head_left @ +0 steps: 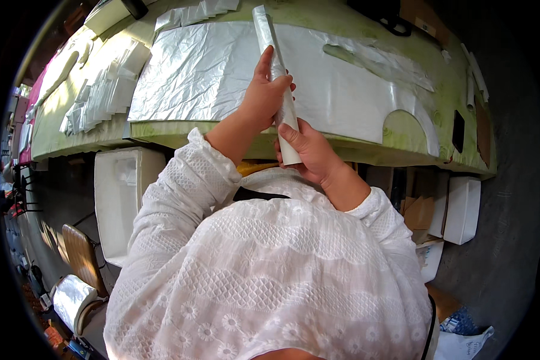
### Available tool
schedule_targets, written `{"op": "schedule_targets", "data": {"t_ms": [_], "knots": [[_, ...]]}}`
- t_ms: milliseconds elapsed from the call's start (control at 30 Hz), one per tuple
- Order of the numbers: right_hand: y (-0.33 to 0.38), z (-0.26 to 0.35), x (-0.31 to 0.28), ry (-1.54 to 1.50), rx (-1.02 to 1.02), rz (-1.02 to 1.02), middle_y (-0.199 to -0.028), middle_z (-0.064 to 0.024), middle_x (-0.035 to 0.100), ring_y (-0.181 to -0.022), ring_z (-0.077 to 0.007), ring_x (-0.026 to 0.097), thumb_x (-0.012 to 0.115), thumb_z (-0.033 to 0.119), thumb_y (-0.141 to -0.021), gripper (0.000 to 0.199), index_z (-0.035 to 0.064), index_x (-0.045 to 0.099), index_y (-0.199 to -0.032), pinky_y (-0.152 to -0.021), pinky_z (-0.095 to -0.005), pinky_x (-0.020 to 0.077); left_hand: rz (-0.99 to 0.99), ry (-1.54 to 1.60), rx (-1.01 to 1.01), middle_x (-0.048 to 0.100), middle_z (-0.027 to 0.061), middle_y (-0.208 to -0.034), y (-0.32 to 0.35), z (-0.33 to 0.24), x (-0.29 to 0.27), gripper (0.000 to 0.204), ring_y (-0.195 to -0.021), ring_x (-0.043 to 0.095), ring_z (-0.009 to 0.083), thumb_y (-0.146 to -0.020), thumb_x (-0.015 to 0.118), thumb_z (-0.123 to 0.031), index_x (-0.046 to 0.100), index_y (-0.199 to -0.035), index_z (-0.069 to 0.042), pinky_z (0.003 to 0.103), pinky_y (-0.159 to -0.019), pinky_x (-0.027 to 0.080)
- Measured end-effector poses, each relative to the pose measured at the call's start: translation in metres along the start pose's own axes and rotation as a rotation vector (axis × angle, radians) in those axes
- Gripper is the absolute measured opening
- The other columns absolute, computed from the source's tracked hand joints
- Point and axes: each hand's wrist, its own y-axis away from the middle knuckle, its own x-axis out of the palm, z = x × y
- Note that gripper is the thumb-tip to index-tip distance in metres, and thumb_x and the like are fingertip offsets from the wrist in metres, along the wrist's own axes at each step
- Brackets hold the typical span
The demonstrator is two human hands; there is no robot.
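A long roll of whitish plastic film [287, 109] is gripped in both my hands, tilted with its far end over the table. My left hand [266, 95] wraps round its middle, the index finger stretched along it. Lower down, my right hand [309, 150] closes round the near end, thumb on top. Beneath the roll, a wide sheet of crinkled clear-white plastic [189, 75] lies spread across the green-covered table [342, 147]. Its right part has a curved edge, with a loose clear strip [384, 63] on it.
Stacks of folded plastic bags [105, 90] lie at the table's left, more [195, 12] at the back. A phone-like black slab [458, 131] rests near the right edge. White foam boxes [117, 198] stand below the table, and a wooden chair [81, 258] stands at left.
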Motion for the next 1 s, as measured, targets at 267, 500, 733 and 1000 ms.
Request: {"op": "schedule_targets", "data": {"t_ms": [267, 500, 733, 1000], "knots": [[0.044, 0.018, -0.002, 0.009, 0.109, -0.108, -0.086, -0.0040, 0.058, -0.067, -0.0135, 0.058, 0.071, 0.025, -0.097, 0.044, 0.0051, 0.047, -0.128, -0.056, -0.0302, 0.0508, -0.123, 0.031, -0.020, 0.058, 0.0078, -0.115, -0.079, -0.024, -0.006, 0.085, -0.090, 0.061, 0.0175, -0.090, 0.056, -0.001, 0.023, -0.162, -0.031, 0.042, -0.075, 0.055], [0.097, 0.004, -0.043, 0.190, 0.060, -0.132, -0.090, -0.0058, 0.062, -0.073, -0.0130, 0.060, 0.072, 0.018, -0.094, 0.048, 0.0001, 0.048, -0.131, -0.065, -0.0287, 0.0530, 0.030, 0.286, -0.065, 0.052, 0.0108, -0.138, -0.095, -0.007, 0.003, 0.069, -0.109, 0.063, 0.0251, -0.100, 0.058, -0.009, 0.030, -0.161, -0.024, 0.044, -0.093, 0.055], [0.149, -0.018, -0.075, 0.307, 0.149, -0.255, -0.098, -0.0052, 0.063, -0.082, -0.0123, 0.061, 0.076, 0.016, -0.089, 0.056, -0.0005, 0.050, -0.136, -0.076, -0.0291, 0.0523, -0.031, 0.425, -0.056, 0.042, 0.0100, -0.157, -0.149, 0.008, -0.024, 0.052, -0.136, 0.049, 0.0278, -0.105, 0.049, -0.013, 0.040, -0.156, -0.013, 0.044, -0.113, 0.043], [0.223, -0.015, -0.109, 0.342, 0.078, -0.330, -0.109, -0.0035, 0.065, -0.095, -0.0126, 0.064, 0.083, 0.011, -0.077, 0.067, 0.0018, 0.053, -0.137, -0.086, -0.0287, 0.0510, -0.153, -0.061, -0.135, 0.063, 0.0152, -0.128, -0.132, -0.019, -0.043, 0.049, -0.105, 0.066, 0.0241, -0.094, 0.061, 0.000, 0.056, -0.143, -0.004, 0.037, -0.089, 0.057]]}}
